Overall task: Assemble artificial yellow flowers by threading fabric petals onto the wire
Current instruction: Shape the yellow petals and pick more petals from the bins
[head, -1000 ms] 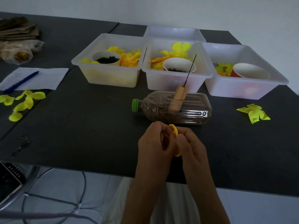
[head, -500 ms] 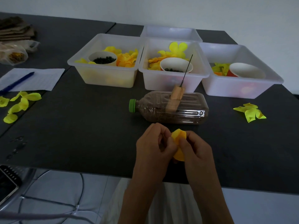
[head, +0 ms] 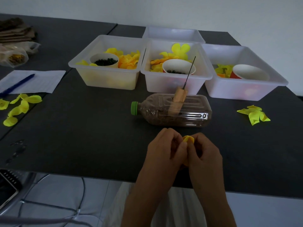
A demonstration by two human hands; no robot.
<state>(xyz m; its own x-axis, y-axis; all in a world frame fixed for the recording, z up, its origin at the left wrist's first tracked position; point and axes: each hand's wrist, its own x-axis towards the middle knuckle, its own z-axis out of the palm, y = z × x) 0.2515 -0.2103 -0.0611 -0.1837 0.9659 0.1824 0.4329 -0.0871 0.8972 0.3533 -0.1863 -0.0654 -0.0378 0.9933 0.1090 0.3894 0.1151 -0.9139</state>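
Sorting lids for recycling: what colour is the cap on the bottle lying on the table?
Green: the cap shows clearly in the head view.

Both forearms reaching up from the lower edge of the view and converging over the near edge of the table (head: 65, 145), wrists close together. Left hand (head: 165, 149) with knuckles raised and fingers curled inward, thumb tip pinching a small yellow fabric petal (head: 188, 139). Right hand (head: 205, 153) mirrored just beside it, back turned up, curled fingers pinching the same petal from the other side, thumbs almost touching.
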